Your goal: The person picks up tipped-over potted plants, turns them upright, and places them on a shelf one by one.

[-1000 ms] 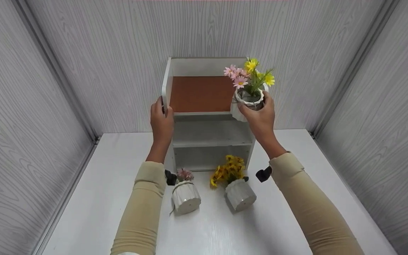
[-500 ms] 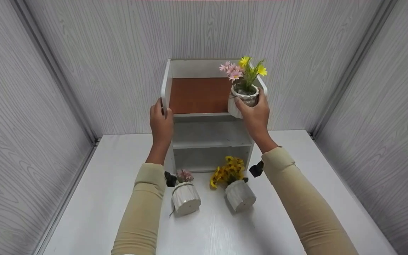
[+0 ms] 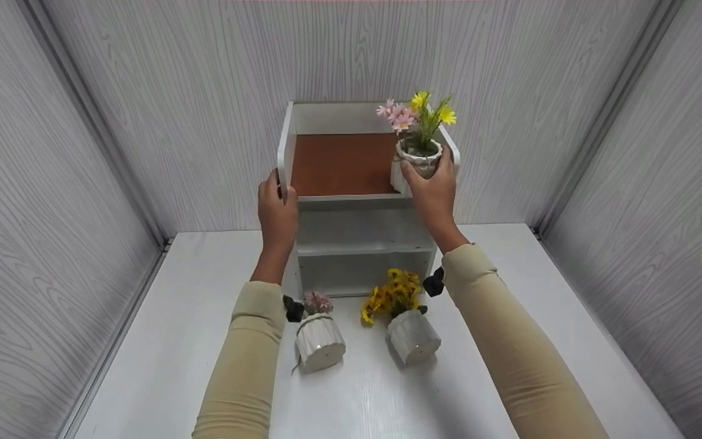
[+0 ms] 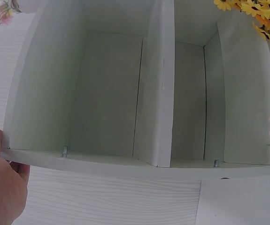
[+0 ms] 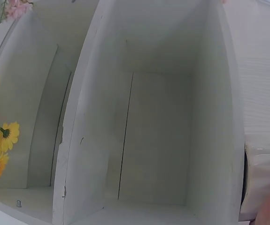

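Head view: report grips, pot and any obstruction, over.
Left grip on white, boxy shelf unit. Right grip around white, ribbed pot of pink and yellow flowers, over flat, reddish-brown top deck; contact unclear. No obstruction visible.

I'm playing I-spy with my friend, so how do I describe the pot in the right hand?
Find the white shelf unit, then its brown top. At the right end, the right hand holds a white pot. Unlike the two pots on the table, it has both pink flowers and yellow flowers.
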`<state>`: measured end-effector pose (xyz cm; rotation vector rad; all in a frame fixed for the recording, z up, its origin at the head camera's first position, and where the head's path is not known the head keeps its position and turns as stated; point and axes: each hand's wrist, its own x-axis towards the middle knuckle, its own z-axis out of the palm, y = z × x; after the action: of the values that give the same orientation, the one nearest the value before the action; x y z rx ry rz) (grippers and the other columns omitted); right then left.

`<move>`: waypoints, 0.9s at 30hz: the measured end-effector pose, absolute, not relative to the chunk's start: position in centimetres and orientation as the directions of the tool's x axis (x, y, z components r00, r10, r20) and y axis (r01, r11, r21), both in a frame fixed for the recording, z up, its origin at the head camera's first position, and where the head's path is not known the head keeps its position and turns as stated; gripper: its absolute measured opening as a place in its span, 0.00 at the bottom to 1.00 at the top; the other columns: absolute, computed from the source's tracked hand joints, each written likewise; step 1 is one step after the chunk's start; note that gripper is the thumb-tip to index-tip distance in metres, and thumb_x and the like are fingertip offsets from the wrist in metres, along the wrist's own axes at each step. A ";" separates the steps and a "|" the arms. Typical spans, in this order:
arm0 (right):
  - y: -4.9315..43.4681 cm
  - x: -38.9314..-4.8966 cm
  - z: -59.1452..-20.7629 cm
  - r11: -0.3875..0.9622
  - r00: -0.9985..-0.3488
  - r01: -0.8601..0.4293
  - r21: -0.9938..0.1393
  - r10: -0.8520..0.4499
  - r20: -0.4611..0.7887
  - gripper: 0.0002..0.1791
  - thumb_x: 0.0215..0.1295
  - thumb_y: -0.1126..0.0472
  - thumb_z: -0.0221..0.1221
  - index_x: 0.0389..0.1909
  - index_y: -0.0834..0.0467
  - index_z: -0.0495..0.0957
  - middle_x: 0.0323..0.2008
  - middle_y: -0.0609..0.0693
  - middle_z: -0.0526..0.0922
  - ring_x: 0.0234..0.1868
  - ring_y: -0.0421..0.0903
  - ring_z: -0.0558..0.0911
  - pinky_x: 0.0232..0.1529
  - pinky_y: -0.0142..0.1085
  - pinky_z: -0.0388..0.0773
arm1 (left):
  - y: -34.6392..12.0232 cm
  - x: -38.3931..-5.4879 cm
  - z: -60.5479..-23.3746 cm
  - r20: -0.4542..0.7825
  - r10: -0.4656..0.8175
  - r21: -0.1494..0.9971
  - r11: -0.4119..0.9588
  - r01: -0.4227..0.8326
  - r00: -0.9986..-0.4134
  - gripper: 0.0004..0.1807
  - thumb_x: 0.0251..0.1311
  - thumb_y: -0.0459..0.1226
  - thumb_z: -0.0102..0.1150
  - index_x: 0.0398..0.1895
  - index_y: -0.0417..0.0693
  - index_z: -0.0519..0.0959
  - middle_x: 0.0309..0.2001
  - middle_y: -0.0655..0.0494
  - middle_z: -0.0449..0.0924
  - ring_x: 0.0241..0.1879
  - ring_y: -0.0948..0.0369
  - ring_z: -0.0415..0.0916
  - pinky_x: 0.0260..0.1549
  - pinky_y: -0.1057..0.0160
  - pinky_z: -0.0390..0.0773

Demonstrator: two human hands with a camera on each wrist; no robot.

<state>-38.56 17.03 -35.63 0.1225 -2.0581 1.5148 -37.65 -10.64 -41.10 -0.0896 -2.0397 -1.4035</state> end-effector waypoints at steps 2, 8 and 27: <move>17.0 -38.9 -35.7 0.351 -0.833 -0.393 -0.850 0.255 0.490 0.52 0.64 0.44 0.67 0.80 0.59 0.49 0.73 0.55 0.64 0.71 0.45 0.68 0.68 0.38 0.69 | -10.7 -37.7 -41.2 0.545 -0.294 0.811 0.421 0.405 -0.785 0.28 0.76 0.40 0.45 0.76 0.45 0.61 0.61 0.46 0.70 0.66 0.54 0.69 0.66 0.52 0.71; 16.8 -39.7 -36.0 0.369 -0.837 -0.370 -0.853 0.265 0.478 0.54 0.63 0.42 0.66 0.80 0.59 0.47 0.74 0.57 0.62 0.73 0.47 0.66 0.70 0.40 0.67 | -10.7 -37.7 -41.4 0.553 -0.297 0.806 0.427 0.410 -0.778 0.28 0.76 0.39 0.47 0.76 0.43 0.61 0.62 0.45 0.70 0.67 0.53 0.70 0.66 0.52 0.72; 16.8 -40.0 -36.3 0.370 -0.844 -0.342 -0.864 0.284 0.456 0.58 0.61 0.36 0.65 0.81 0.55 0.44 0.77 0.55 0.56 0.77 0.46 0.60 0.74 0.39 0.60 | -10.6 -37.4 -41.4 0.543 -0.296 0.814 0.413 0.408 -0.786 0.28 0.76 0.39 0.47 0.76 0.44 0.61 0.61 0.46 0.70 0.66 0.53 0.70 0.65 0.52 0.72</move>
<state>-40.02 16.77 -36.26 0.0498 -2.0901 1.5048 -37.45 -10.62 -41.40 -0.0944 -2.0317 -1.4167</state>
